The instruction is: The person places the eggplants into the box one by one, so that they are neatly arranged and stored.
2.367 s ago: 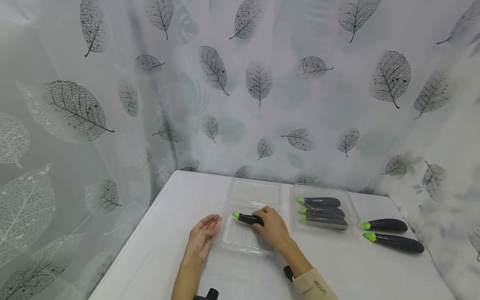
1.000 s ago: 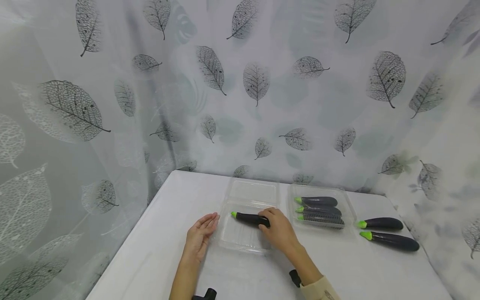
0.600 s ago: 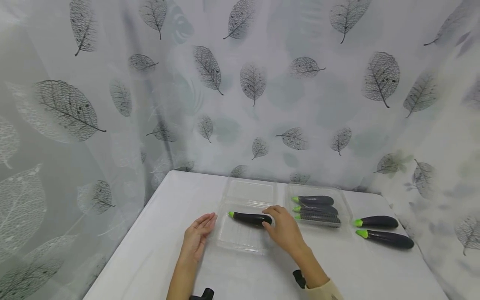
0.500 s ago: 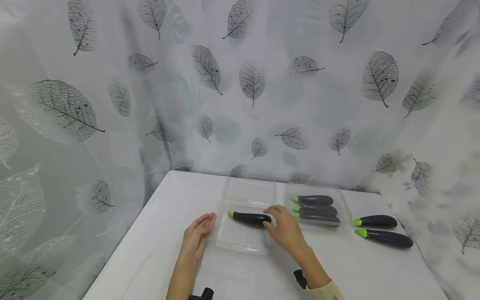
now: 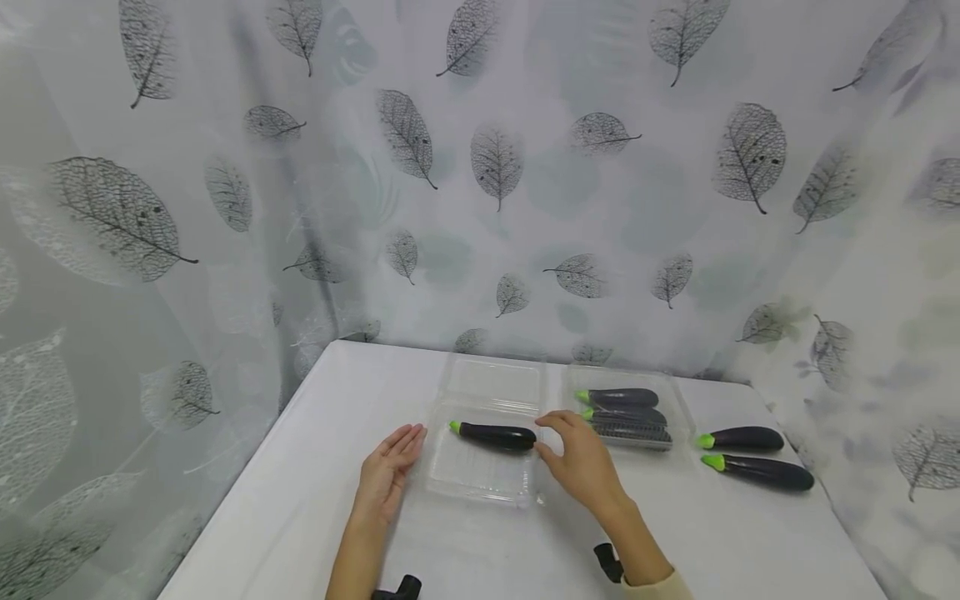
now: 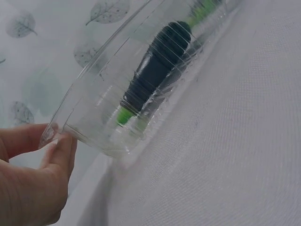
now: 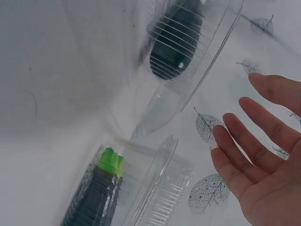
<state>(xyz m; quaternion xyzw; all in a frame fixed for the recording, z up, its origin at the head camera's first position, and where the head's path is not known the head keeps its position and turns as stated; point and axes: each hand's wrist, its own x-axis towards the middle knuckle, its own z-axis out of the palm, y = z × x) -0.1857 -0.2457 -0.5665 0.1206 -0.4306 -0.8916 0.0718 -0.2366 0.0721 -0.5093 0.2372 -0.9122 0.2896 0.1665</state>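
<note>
Eggplant [image 5: 495, 437] in open left box [image 5: 468, 477]; L hand [image 5: 388, 473] pinching rim [image 6: 88, 68], R hand [image 5: 585, 467] loose, nothing held.
Risk: L tug may tilt box, roll eggplant right.

Two hands [image 5: 384, 477] flank one open box [image 5: 480, 477] holding one eggplant [image 5: 495, 436]; right of it, one second box [image 5: 677, 410] holds at least two, with two loose eggplants [image 5: 765, 472] beyond.

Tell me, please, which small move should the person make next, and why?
Probably, the right grip should reach for the front loose eggplant on the right: this grip looks empty, one eggplant lies alone in the open container with room beside it, and the left grip pinches the container's edge.
</note>
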